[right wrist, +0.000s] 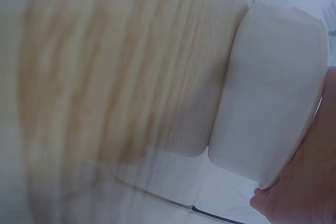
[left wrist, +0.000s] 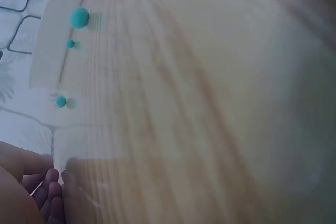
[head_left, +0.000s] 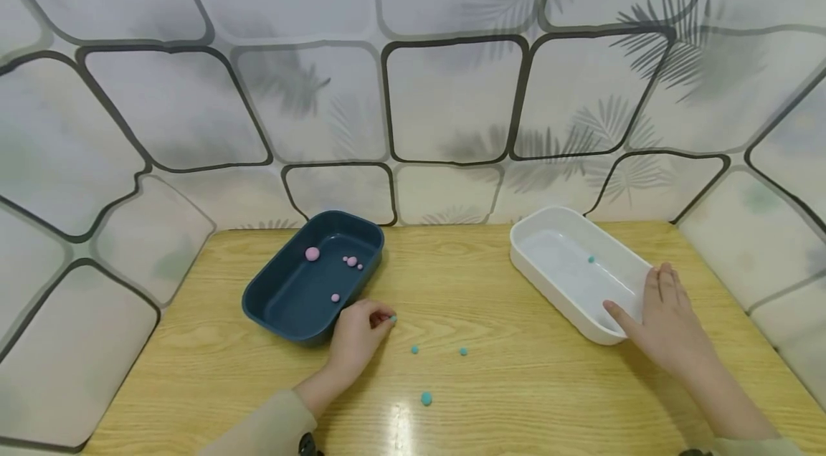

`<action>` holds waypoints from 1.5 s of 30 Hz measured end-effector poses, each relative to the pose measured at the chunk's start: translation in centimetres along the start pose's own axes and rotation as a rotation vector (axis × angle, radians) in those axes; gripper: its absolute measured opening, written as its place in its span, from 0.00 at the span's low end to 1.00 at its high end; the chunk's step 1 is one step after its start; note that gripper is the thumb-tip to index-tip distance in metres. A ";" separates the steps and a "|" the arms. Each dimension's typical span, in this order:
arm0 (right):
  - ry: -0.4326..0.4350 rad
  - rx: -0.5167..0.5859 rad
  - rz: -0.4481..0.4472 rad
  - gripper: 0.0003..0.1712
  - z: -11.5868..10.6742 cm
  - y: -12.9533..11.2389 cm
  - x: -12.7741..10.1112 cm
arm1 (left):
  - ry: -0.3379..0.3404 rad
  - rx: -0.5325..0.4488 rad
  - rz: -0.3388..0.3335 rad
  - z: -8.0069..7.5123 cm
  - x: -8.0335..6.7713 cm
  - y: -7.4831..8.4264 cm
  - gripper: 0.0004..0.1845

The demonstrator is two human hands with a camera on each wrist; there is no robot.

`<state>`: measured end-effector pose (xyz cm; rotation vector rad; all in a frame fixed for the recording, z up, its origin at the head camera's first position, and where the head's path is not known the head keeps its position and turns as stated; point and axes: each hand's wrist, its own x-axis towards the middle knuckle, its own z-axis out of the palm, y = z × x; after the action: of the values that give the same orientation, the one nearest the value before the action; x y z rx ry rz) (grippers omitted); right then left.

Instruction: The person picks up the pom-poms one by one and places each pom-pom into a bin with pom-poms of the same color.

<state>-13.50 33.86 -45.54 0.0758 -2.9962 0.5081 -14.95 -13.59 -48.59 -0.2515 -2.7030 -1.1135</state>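
- Dark blue tray at left of table; several pink beads inside.
- Left hand just beside tray's near right corner, fingers curled, pinching a small teal bead at table level.
- Three more teal beads loose on table between the hands, well apart.
- White tray at right; one teal bead inside.
- Right hand resting on white tray's near end, fingers straight and together, thumb inside the rim.
- Judged step: pick-up of a teal bead in a colour sort. Next move likely calls for a secure pinch, lift, carry across to white tray.
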 end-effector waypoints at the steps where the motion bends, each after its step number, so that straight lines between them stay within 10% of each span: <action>1: 0.001 0.000 0.001 0.62 0.0 0.0 0.0 | -0.002 -0.014 -0.004 0.0 0.0 0.1 0.03; 18: 0.000 -0.001 0.007 0.62 0.0 -0.2 -0.1 | -0.050 -0.297 -0.087 2.1 2.9 3.2 0.05; 45: 0.005 0.003 0.005 0.63 0.1 -0.2 -0.3 | -0.198 -0.650 -0.165 7.7 10.6 14.8 0.07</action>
<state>-13.19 33.62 -45.59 0.0676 -2.9912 0.5121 -22.65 3.12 -41.25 -0.2447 -2.4580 -2.0970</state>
